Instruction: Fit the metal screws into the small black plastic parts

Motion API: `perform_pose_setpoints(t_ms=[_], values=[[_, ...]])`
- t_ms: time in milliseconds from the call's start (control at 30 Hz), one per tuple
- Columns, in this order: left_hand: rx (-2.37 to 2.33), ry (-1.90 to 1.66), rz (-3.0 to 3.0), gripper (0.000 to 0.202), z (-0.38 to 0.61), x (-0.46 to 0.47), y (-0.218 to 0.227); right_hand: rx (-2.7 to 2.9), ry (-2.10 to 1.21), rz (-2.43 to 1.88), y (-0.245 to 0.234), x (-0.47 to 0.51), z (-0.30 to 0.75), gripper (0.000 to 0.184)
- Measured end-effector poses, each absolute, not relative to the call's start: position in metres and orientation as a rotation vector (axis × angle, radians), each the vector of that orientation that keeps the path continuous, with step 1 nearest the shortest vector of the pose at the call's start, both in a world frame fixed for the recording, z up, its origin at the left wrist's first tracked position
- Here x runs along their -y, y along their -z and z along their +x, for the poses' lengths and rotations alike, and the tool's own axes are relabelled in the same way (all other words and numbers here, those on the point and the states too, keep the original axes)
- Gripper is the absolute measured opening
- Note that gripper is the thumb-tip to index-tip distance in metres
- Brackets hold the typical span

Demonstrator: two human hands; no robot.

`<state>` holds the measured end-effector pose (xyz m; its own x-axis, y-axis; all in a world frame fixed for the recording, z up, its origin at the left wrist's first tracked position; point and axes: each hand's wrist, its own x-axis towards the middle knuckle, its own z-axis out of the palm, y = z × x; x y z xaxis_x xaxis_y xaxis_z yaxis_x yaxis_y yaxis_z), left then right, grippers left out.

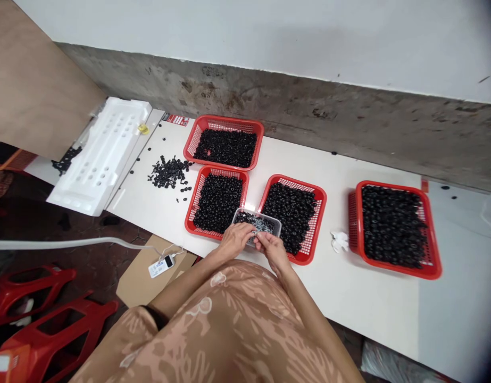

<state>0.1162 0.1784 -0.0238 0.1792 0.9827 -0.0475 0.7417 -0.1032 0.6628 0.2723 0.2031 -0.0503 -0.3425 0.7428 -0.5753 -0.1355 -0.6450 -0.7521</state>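
Note:
My left hand [236,238] and my right hand [270,246] meet over the near edge of a clear plastic container [276,226]. Inside it are small black parts and silvery bits like screws. Both hands have their fingers pinched together; what sits between the fingertips is too small to make out. The container rests between two red baskets: a left basket [188,213] and a middle basket [322,213], each filled with round black parts. Behind the left one stands another red basket [260,141] with smaller black pieces.
Farther right is a fourth red basket [432,250] of black parts, with crumpled white tissue [340,241] beside it. Loose black pieces [169,172] lie on the left. A white foam tray [101,159] crosses the table's left end. Red stools [65,340] and a power strip [160,266] are below.

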Motion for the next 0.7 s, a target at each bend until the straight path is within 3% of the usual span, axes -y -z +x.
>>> perform_pose_setpoints(t_ms=[233, 400, 533, 700], values=[[-1.615, -0.342, 2.318, 0.032, 0.113, -0.180, 0.031, 0.514, -2.246, -1.235, 0.045, -0.204, 0.273, 0.038], [-1.689, -0.387, 2.241, 0.033, 0.118, -0.179, 0.029, 0.672, -2.114, -1.288, 0.050, -0.201, 0.270, 0.039], [-1.720, -0.517, 1.831, 0.033, 0.126, -0.180, 0.023, 1.138, -1.793, -1.342, 0.049, -0.201, 0.270, 0.034], [-1.416, -0.740, 0.848, 0.038, 0.132, -0.188, 0.029, 1.712, -1.349, -1.363, 0.037, -0.203, 0.273, 0.029]])
